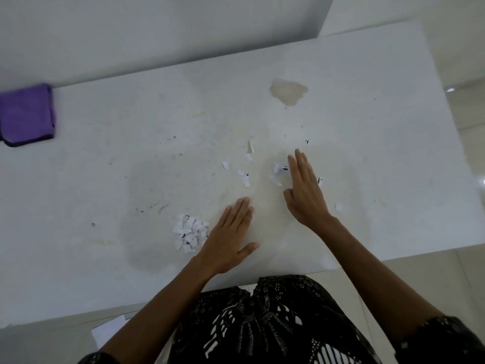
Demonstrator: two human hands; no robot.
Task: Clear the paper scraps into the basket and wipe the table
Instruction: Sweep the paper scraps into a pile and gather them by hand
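Note:
A heap of white paper scraps (190,232) lies on the white table (131,153), touching the little-finger side of my left hand (231,237), which rests flat with straight fingers. My right hand (305,190) lies flat farther up, fingers together, its fingertips beside a small cluster of scraps (278,173). More loose scraps (245,177) lie between and beyond the hands, and single bits (338,207) sit to the right of my right hand. A folded purple cloth (27,114) sits at the far left edge. No basket is in view.
A brownish stain (288,91) marks the table's far side, with fainter smudges elsewhere. A white sheet of paper (107,331) lies on the floor below the near edge. A wall runs along the table's far side; the table ends on the right.

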